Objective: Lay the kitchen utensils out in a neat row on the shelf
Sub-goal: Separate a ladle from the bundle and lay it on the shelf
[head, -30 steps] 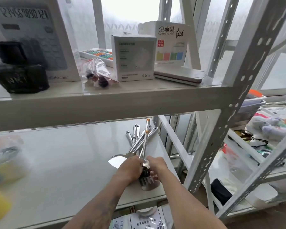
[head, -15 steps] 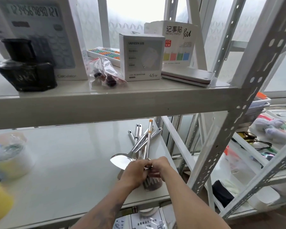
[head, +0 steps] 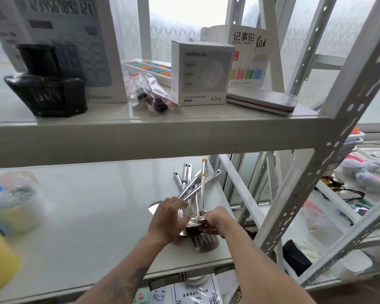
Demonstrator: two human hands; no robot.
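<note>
Gripping the heaped utensils (head: pixel 193 194) at the shelf (head: pixel 92 207) front, my left hand (head: pixel 167 220) and right hand (head: pixel 214 218) close on their heads. I judge them stiff, slick steel; handles offer surer hold.

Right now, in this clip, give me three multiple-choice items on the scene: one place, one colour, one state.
1. Where do the utensils lie?
A. upper shelf
B. lower shelf
C. floor

2. What colour is the tip on the tallest handle?
A. orange
B. blue
C. black

3. How are the utensils arranged?
A. neat row
B. crossed in a heap
C. hanging from hooks

Answers: 1 B, they rest on the lower shelf under the left hand and right hand. 2 A, its end cap is orange. 3 B, the handles overlap and fan out.
</note>
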